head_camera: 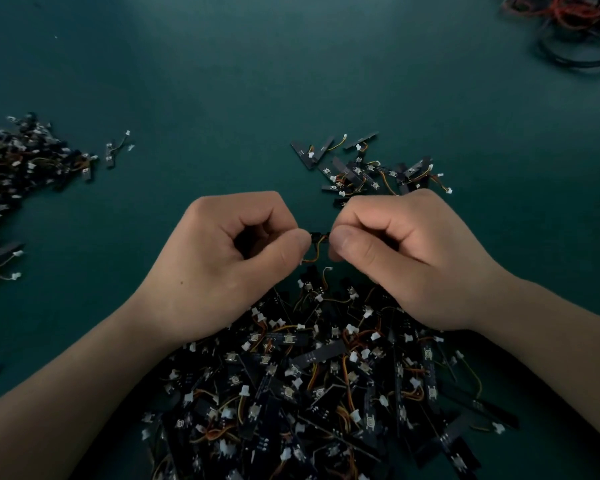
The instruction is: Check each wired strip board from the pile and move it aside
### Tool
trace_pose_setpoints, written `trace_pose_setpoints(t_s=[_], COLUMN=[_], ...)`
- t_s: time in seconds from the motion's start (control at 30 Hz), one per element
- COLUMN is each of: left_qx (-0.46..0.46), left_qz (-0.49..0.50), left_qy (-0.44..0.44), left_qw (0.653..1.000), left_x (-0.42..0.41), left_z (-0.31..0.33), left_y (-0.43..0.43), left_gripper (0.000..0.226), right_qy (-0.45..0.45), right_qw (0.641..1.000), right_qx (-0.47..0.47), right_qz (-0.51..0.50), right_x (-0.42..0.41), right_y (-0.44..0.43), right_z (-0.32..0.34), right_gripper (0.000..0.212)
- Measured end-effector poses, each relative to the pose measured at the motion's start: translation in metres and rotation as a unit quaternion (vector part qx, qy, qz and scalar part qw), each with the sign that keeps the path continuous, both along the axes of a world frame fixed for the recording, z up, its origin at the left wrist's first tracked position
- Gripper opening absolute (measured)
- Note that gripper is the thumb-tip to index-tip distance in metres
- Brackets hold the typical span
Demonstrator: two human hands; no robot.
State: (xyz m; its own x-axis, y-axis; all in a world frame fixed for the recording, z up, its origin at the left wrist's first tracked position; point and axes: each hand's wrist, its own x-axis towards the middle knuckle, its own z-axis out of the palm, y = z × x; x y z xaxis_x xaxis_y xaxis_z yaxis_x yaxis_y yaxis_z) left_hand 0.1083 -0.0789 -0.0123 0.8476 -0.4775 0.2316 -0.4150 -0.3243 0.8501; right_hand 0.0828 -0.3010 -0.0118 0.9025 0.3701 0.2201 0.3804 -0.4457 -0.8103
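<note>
The left hand (222, 261) and right hand (409, 261), fingers curled, pinch the two ends of one thin black wired strip board (318, 234), orange-yellow wire looping below, just beyond the near tangled pile (309, 393) on the matte green table (222, 98).

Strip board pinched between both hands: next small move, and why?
Probably release with the left hand and let the right hand set the strip board on the loose group just beyond it. Both hands pinch its ends by the big pile, its wire hanging free, so the check looks underway.
</note>
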Motion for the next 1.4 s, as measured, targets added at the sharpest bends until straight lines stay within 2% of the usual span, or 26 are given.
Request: trace_pose_setpoints(t_s=[0.17,0.4,0.53,0.6,0.77,0.9,0.97,1.03,1.13,1.27,1.4], left_qx=[-0.002,-0.018,0.017,0.007,-0.002,0.003,-0.004,0.042,0.162,0.250,0.225], left_qz=[-0.021,-0.012,0.024,0.015,-0.009,0.003,0.015,0.002,-0.044,-0.057,-0.052], left_qy=[-0.003,-0.016,-0.025,-0.013,-0.016,-0.023,0.003,0.016,-0.013,-0.076,-0.078], left_qw=[1.000,1.000,0.999,1.000,1.000,1.000,1.000,0.999,0.986,0.964,0.970], left_x=[-0.0010,0.0000,-0.0018,-0.0020,0.0016,0.0008,0.0022,0.0029,0.0011,-0.0020,-0.0004], left_z=[0.0030,0.0032,0.0007,0.0020,0.0030,0.0020,0.0023,0.0043,0.0068,0.0067,0.0055], left_y=[0.0000,-0.0003,-0.0026,-0.0020,0.0010,-0.0002,0.0022,0.0048,0.0044,0.0023,0.0033], left_gripper=[0.027,0.027,0.027,0.024,0.020,0.010,0.020,0.039,0.044,0.019,0.003], right_qy=[-0.019,0.000,-0.046,-0.060,-0.033,-0.036,-0.026,-0.038,-0.063,-0.052,-0.032], right_qw=[1.000,1.000,0.997,0.995,0.998,0.999,0.996,0.987,0.983,0.990,0.992], right_qx=[-0.021,-0.008,-0.068,-0.083,-0.045,0.004,0.073,0.132,0.120,0.079,0.079], right_qz=[0.003,-0.002,-0.009,-0.003,0.001,-0.003,-0.037,-0.084,-0.127,-0.105,-0.091], right_x=[-0.0003,0.0003,-0.0007,-0.0026,0.0000,-0.0002,0.0010,0.0032,0.0047,0.0021,0.0018], right_y=[0.0007,0.0012,0.0029,0.0045,0.0044,0.0025,0.0006,-0.0015,-0.0027,-0.0019,-0.0016], right_z=[0.0006,-0.0003,0.0016,0.0024,-0.0004,-0.0015,-0.0025,-0.0028,-0.0042,-0.0055,-0.0044], right_gripper=[0.024,0.024,0.023,0.024,0.046,0.043,0.040,0.035,0.031,0.026,0.024])
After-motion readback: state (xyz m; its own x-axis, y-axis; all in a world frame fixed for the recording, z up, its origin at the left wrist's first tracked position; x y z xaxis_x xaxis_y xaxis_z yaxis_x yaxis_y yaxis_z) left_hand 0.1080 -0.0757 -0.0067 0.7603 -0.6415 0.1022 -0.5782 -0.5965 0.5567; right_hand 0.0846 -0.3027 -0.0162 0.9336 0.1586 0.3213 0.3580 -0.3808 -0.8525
